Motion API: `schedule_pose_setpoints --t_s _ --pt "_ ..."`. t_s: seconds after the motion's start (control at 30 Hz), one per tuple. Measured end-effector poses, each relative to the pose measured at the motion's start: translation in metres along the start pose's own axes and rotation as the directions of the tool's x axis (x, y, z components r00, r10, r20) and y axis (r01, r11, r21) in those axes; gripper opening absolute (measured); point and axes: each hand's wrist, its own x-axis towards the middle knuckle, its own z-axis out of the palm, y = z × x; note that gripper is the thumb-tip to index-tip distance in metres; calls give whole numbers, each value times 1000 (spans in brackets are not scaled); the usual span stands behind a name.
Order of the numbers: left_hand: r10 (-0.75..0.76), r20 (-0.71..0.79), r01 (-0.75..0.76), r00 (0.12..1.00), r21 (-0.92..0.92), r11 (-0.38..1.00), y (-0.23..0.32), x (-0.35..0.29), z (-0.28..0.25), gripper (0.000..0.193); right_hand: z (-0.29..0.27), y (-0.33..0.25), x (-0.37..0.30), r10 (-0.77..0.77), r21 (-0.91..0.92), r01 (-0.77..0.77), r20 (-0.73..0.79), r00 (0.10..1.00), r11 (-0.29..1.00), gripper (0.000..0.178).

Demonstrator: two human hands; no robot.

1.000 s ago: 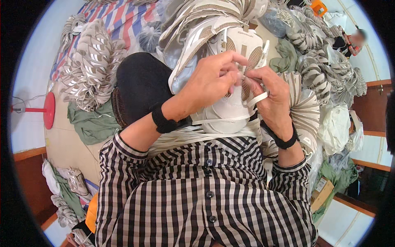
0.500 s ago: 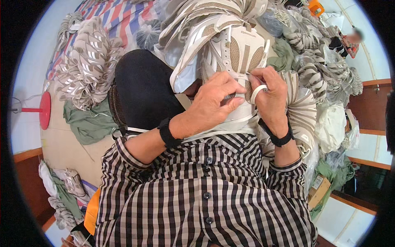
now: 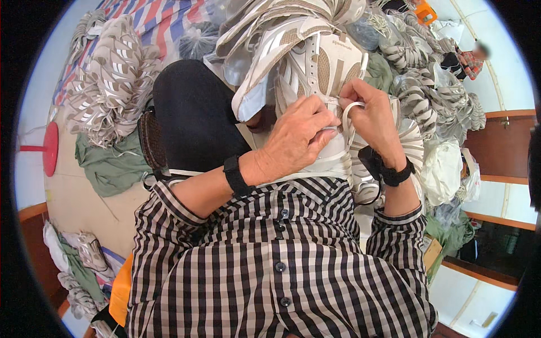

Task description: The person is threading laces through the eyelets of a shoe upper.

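A white and beige shoe upper (image 3: 315,67) lies on my lap with its eyelet rows facing me. My left hand (image 3: 301,135) pinches the lower edge of the upper near the eyelets. My right hand (image 3: 372,115) grips a flat white lace (image 3: 354,110) that loops out beside the same spot. Both wrists carry black bands. My fingers hide the exact place where the lace meets the upper.
Stacks of similar shoe uppers (image 3: 112,79) lie at the left and several more piles (image 3: 434,90) at the right. A green cloth (image 3: 112,166) lies on the floor and a red stool (image 3: 48,149) stands at the left. Another person (image 3: 470,59) sits at the far right.
Both hands have stayed on the shoe upper and shifted slightly down it. The white lace loop now sticks out beside my right hand.
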Motion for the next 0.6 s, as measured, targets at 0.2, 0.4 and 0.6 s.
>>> schedule_pose_setpoints --t_s 0.2,0.4,0.6 --pt "-2 -1 2 1000 2 1000 -3 0 2 19 9 -8 -5 -24 -118 10 -124 992 993 15" --pt "-3 5 3 1000 27 1000 -2 1 2 17 3 0 5 99 157 -108 61 993 982 5" --pt "-16 4 15 1000 37 999 0 1 0 16 4 -2 6 -73 37 72 12 997 997 4"
